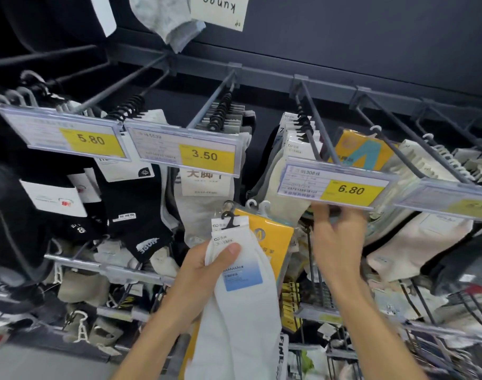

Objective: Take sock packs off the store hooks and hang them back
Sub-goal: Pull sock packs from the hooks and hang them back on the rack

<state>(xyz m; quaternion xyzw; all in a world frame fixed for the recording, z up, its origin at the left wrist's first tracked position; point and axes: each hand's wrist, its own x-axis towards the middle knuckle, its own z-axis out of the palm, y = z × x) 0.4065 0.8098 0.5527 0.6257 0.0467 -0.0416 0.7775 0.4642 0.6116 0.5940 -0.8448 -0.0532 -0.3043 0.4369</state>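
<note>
My left hand [204, 272] grips a bundle of sock packs low in the middle: white socks with a blue label [240, 292] in front, a yellow pack [275, 237] behind them, their plastic hangers sticking up. My right hand [335, 237] reaches up under the 6.80 price tag [341, 185], fingers curled around packs hanging there; what exactly it holds is blurred. Another yellow pack [363, 149] hangs on the hook [316, 127] behind that tag, beside white packs [294, 138].
Hooks with 5.80 [89, 138] and 3.50 [204, 154] tags carry black and grey socks at left. Beige sock packs [426, 165] fill hooks at right. Lower rails [103, 267] hold more socks. A grey sock [168, 20] hangs overhead.
</note>
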